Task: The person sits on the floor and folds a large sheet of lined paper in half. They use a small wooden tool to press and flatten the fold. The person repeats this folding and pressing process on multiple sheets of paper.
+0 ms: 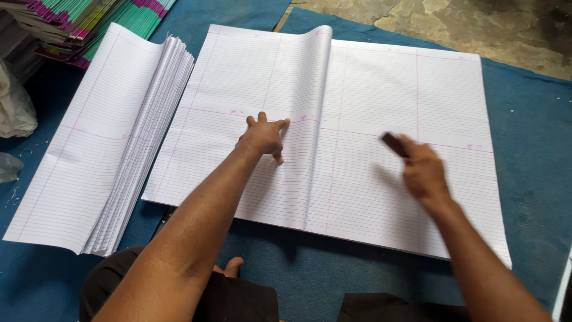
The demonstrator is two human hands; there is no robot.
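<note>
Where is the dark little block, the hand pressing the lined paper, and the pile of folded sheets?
dark block [393, 143], head view, its top face.
left hand [262, 137], head view, its back.
folded pile [140, 149], head view, its stacked edges.

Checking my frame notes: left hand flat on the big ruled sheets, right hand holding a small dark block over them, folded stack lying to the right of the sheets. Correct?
Not quite. The head view shows the folded stack lying to the left of the big ruled sheets, not the right. The rest holds: the left hand rests on the sheets, and the right hand holds a small dark block over them.
</note>
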